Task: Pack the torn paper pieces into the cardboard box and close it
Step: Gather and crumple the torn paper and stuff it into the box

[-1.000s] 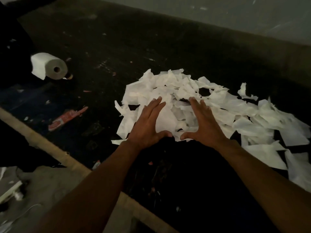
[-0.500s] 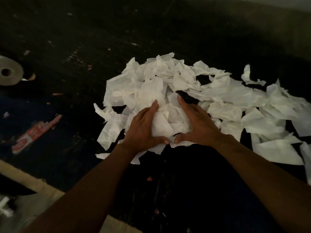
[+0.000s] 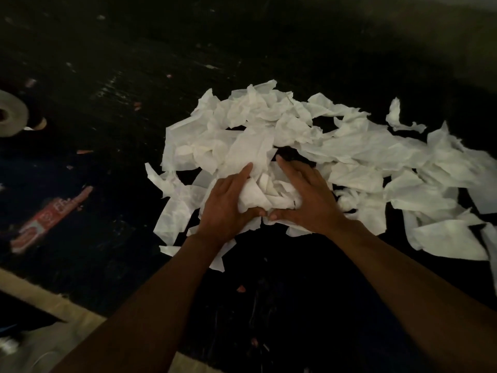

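Note:
A wide heap of white torn paper pieces (image 3: 336,152) lies on a dark mat, spreading from the centre to the right edge. My left hand (image 3: 226,208) and my right hand (image 3: 306,200) cup a bunch of the pieces (image 3: 263,195) between them at the near side of the heap. The thumbs nearly touch at the front and the fingers curl in around the bunch. No cardboard box is in view.
A roll of tissue paper (image 3: 10,117) lies at the left edge. A flat red wrapper (image 3: 51,214) lies on the mat at the lower left. The mat's pale border (image 3: 40,297) runs diagonally across the lower left corner, with grey floor beyond.
Both hands went from lying flat on the heap to closing together, gathering a bunch of pieces between them. The view shifted right, pushing the paper roll to the left edge.

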A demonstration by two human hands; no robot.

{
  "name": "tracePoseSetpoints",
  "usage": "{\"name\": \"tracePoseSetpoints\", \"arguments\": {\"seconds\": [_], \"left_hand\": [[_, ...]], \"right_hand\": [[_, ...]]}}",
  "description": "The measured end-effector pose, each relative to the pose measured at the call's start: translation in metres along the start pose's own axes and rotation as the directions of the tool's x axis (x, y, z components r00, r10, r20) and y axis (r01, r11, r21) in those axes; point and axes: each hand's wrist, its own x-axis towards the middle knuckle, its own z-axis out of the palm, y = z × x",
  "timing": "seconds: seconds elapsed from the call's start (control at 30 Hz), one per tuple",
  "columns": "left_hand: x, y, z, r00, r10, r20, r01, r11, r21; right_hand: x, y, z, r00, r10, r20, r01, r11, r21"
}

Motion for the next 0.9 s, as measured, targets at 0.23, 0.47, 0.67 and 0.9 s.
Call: {"name": "tracePoseSetpoints", "arguments": {"seconds": [0.23, 0.47, 0.67, 0.9], "left_hand": [[-0.004, 0.007, -0.002, 0.995, -0.098, 0.001, 0.098, 0.995, 0.015], [-0.005, 0.007, -0.002, 0.993, -0.116, 0.015, 0.116, 0.993, 0.013], [-0.008, 0.001, -0.001, 0.998, -0.06, -0.009, 0.06, 0.998, 0.01], [-0.002, 0.015, -0.014, 0.997, -0.059, -0.059, 0.055, 0.996, -0.063]], "right_hand": [[-0.003, -0.005, 0.001, 0.987, 0.161, 0.024, -0.163, 0.977, 0.14], [0.001, 0.0, 0.001, 1.0, 0.007, -0.006, -0.008, 0.994, -0.106], [-0.007, 0.009, 0.02, 0.968, -0.094, -0.232, 0.102, 0.995, 0.022], [-0.002, 0.001, 0.016, 0.956, 0.093, -0.277, 0.016, 0.931, 0.366]]}}
